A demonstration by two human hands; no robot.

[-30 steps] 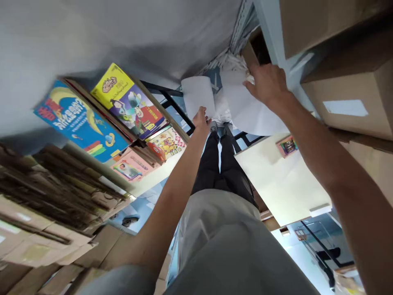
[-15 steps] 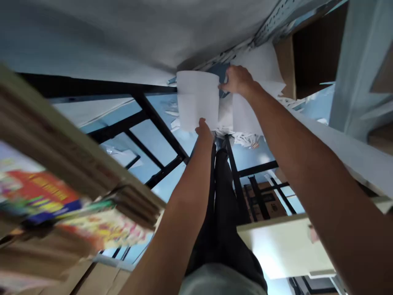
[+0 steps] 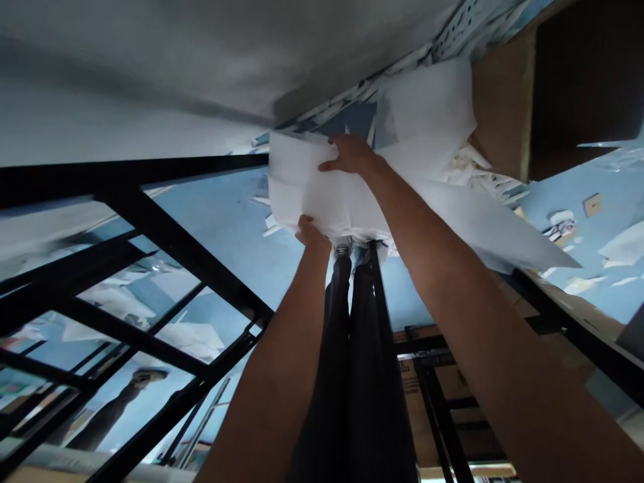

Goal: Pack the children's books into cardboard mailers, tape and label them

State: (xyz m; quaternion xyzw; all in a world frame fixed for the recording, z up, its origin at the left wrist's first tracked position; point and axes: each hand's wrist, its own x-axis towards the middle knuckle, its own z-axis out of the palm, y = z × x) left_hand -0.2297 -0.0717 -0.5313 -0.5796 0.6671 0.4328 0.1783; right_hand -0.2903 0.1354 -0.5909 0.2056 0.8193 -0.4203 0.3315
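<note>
A white, paper-like sheet (image 3: 288, 178) lies in front of me, its surface bent and uneven. My left hand (image 3: 310, 233) grips the sheet's near edge, thumb on top and fingers mostly hidden. Above it, my right hand (image 3: 351, 154) rests on the upper part of the sheet; thumb and forefinger are spread, with white surface showing between them. More large white sheets (image 3: 427, 100) spread to the right, partly under my right forearm. Where one sheet ends and another begins below my hands is unclear.
Black metal frames (image 3: 201, 261) stand left and right of my legs. An open cardboard box (image 3: 503, 111) is at the upper right. Paper scraps (image 3: 583, 285) litter the blue floor (image 3: 226, 228). Another person's leg (image 3: 108, 416) shows at lower left.
My right hand has moved left, from beside the sheet onto it. My left hand has shifted slightly left and nearer. The view has turned, and the colourful packages at left are gone from sight.
</note>
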